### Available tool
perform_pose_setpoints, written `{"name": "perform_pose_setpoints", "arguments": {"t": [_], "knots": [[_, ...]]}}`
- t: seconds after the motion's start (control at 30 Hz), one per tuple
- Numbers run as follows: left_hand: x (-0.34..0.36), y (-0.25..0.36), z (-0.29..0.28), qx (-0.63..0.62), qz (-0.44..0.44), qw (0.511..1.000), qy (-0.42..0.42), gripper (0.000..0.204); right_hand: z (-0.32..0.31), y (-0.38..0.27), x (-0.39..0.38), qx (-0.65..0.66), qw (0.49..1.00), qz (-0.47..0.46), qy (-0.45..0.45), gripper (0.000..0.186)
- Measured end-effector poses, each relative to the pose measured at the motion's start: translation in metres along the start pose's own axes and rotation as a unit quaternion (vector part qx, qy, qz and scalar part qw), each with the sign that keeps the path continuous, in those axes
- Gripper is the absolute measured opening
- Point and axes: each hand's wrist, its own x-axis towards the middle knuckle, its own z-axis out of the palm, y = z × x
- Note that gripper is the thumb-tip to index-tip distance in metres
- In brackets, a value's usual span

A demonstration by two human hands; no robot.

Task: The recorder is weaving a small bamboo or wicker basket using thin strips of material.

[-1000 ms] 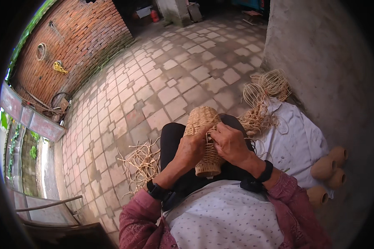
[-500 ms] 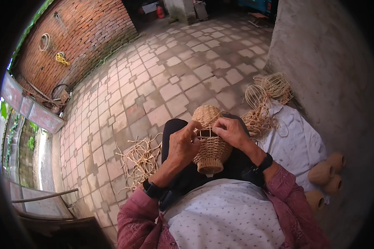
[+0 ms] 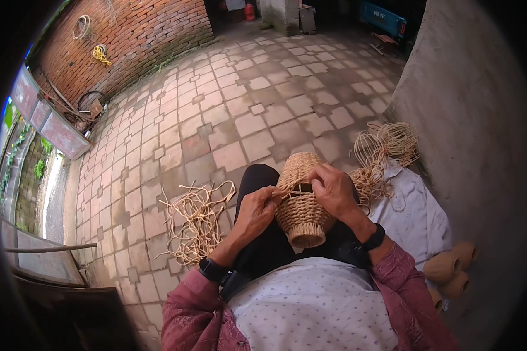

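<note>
A tan woven basket (image 3: pixel 303 215), shaped like a vase with a narrow round neck pointing toward me, rests on my lap. An opening with a few bare upright strands crosses its middle. My left hand (image 3: pixel 257 210) is closed at the left end of this opening, pinching a pale cord (image 3: pixel 283 193) between thumb and fingertips. On the opposite side, my right hand (image 3: pixel 334 188) is bent over the basket's far right edge, fingers pressed together at the opening. What those fingertips grip is hidden.
Loose cord (image 3: pixel 196 225) lies tangled on the paving at my left. Beyond my right knee sit more cord bundles (image 3: pixel 369 181) and wire-like frames (image 3: pixel 398 142). A white cloth (image 3: pixel 413 207) and several brown clay pots (image 3: pixel 442 267) are beside the grey wall (image 3: pixel 480 117).
My left hand has turned and now draws a cord out at the opening's left end. The right hand has shifted slightly along the opening. The whole view has swung a little.
</note>
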Motion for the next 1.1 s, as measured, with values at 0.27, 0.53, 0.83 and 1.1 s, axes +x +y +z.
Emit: {"name": "perform_pose_setpoints", "arguments": {"t": [0.27, 0.53, 0.83, 1.1], "knots": [[0.013, -0.003, 0.016, 0.111, 0.139, 0.982, 0.07, 0.023, 0.004, -0.01, 0.014, -0.053, 0.996, -0.024, -0.061, 0.019], [0.014, -0.003, 0.021, 0.114, 0.128, 0.981, 0.089, 0.026, 0.009, -0.007, 0.033, 0.005, 0.994, -0.039, -0.107, 0.018], [0.017, -0.002, 0.034, 0.004, 0.088, 0.992, 0.085, 0.021, 0.0, 0.003, 0.024, 0.131, 0.976, 0.049, -0.165, 0.018], [0.013, 0.007, 0.038, 0.094, 0.125, 0.987, 0.032, 0.016, -0.005, 0.016, -0.004, 0.22, 0.961, 0.097, -0.139, 0.012]]}}
